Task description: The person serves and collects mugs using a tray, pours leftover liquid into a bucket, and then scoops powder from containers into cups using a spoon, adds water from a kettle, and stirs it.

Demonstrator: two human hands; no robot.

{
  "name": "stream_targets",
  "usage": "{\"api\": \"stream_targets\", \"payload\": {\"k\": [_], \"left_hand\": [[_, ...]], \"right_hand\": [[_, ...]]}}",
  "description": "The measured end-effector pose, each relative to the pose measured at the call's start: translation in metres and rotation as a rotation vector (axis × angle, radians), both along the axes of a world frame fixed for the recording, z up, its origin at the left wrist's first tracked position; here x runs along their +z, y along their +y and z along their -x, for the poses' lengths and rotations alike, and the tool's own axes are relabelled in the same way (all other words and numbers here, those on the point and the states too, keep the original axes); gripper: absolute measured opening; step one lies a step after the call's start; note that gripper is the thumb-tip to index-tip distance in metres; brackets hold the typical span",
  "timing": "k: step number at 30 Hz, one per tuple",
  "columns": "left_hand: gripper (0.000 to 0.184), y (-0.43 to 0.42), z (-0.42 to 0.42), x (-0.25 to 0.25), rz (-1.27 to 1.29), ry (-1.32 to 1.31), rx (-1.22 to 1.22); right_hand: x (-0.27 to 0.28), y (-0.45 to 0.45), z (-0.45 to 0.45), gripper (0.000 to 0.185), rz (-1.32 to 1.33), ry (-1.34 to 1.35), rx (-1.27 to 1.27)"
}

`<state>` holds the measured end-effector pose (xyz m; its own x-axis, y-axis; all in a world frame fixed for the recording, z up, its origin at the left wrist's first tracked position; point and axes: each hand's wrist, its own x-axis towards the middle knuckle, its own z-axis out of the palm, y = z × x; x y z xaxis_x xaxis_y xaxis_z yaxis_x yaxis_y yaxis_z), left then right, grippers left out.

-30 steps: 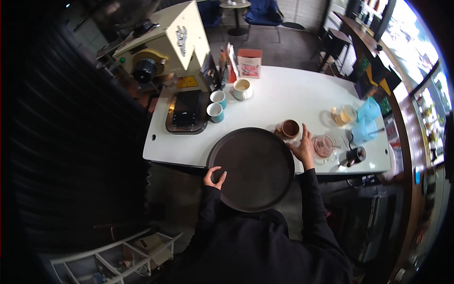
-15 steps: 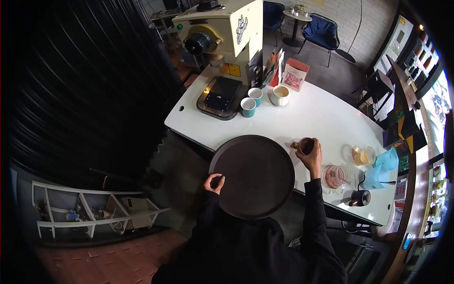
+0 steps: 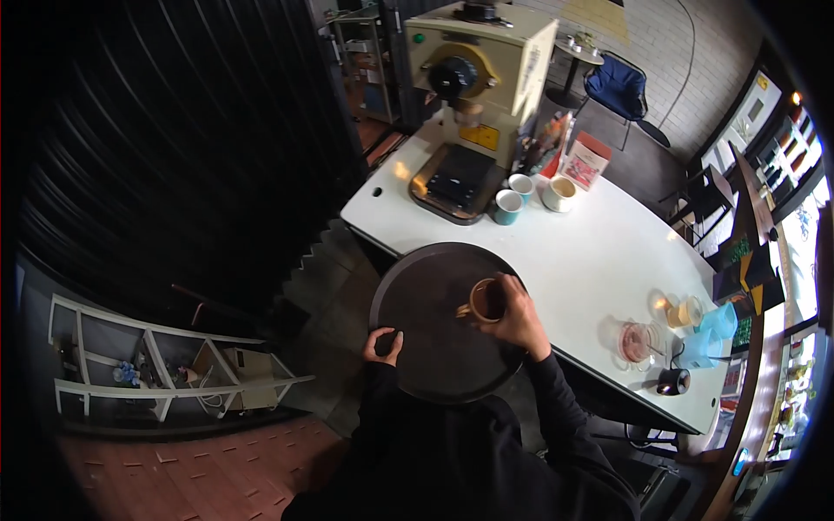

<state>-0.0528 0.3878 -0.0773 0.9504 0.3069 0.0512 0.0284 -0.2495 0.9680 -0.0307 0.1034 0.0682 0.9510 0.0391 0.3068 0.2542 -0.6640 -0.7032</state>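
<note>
My left hand (image 3: 382,347) grips the near left rim of a round dark serving tray (image 3: 434,356), thumb over the edge. The tray is held level in front of my body, beside the white table. My right hand (image 3: 519,323) is closed around a brown cup (image 3: 488,300), which is upright with its handle pointing left. Dark liquid seems to be inside the cup. It is over the right half of the tray; whether its base touches the tray I cannot tell.
On the white table (image 3: 599,260) stand a cream coffee grinder (image 3: 486,61), two teal cups (image 3: 508,207), a white cup (image 3: 559,194) and a red-and-white box (image 3: 586,161). Toward the right end are a glass jug (image 3: 635,342), blue pitchers (image 3: 698,349) and a dark cup (image 3: 673,382).
My right hand has carried the brown cup left from above the table to over the tray. The view has turned slightly left. My left hand still holds the tray.
</note>
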Motion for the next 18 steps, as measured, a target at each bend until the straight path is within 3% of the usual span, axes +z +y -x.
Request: {"api": "stream_targets", "payload": {"k": [2, 11, 14, 18], "left_hand": [[0.026, 0.023, -0.004, 0.008, 0.095, -0.056, 0.042], [0.027, 0.136, -0.010, 0.054, 0.036, -0.083, 0.309], [0.027, 0.172, -0.009, 0.046, 0.118, -0.079, 0.423], [0.027, 0.215, -0.024, 0.038, -0.005, -0.167, 0.555]], "right_hand": [[-0.005, 0.039, -0.015, 0.087, 0.022, 0.036, 0.072], [-0.004, 0.204, -0.077, 0.086, 0.074, -0.004, 0.377], [-0.001, 0.250, -0.100, 0.090, 0.018, -0.015, 0.479], [0.010, 0.298, -0.135, 0.095, 0.012, 0.015, 0.648]]}}
